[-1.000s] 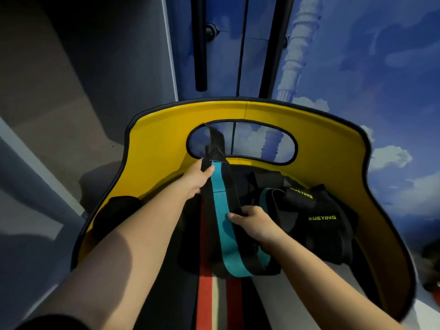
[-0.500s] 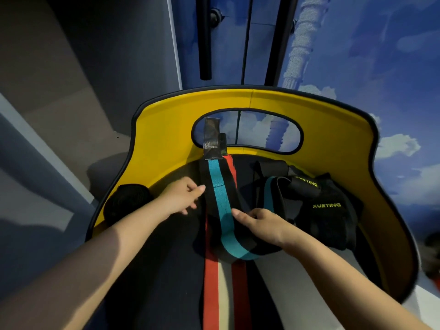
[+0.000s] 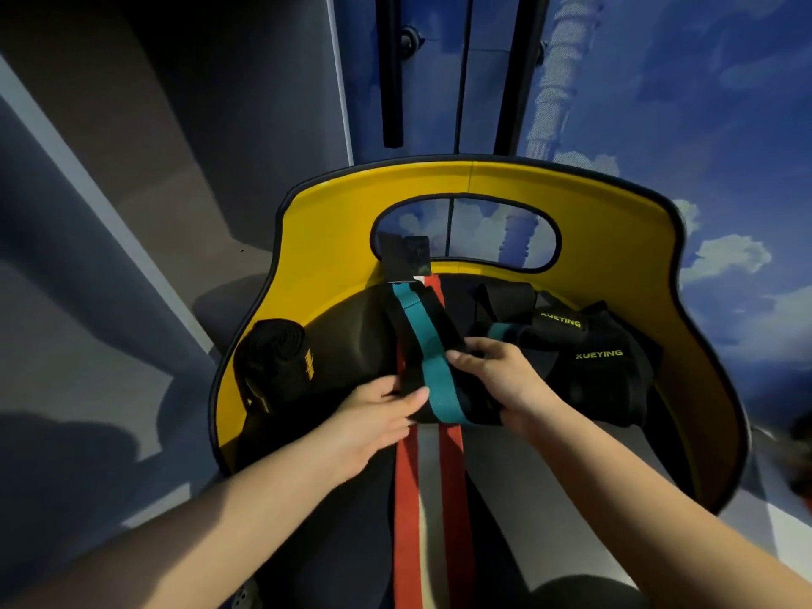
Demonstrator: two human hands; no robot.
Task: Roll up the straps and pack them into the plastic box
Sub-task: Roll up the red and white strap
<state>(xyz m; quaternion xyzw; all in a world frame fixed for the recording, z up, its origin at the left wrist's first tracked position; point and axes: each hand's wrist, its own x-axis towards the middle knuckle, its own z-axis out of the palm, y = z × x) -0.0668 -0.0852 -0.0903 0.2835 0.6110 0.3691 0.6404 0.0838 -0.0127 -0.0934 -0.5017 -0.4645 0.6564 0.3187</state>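
While both hands meet over the middle of the seat, the black strap with the teal stripe (image 3: 428, 367) lies between them, its near end turned over into the start of a roll. The left hand (image 3: 373, 415) comes in from the left, its fingers and thumb pinching the left edge of that folded end. The right hand (image 3: 501, 380) curls over the right side of the same fold, fingers across the top of the webbing, so both hands are clamped on the one strap. From the fold the strap runs away from the person up to a black hook-and-loop tab (image 3: 406, 259) that rests against the oval cut-out of the yellow seat back (image 3: 615, 239). Beneath it, two red stripes (image 3: 452, 476) run down the dark seat cushion. Just right of the right hand sits a heap of black straps lettered XUEYING (image 3: 593, 358). Well to the left, against the yellow side wall, lies an already rolled black strap (image 3: 274, 358).
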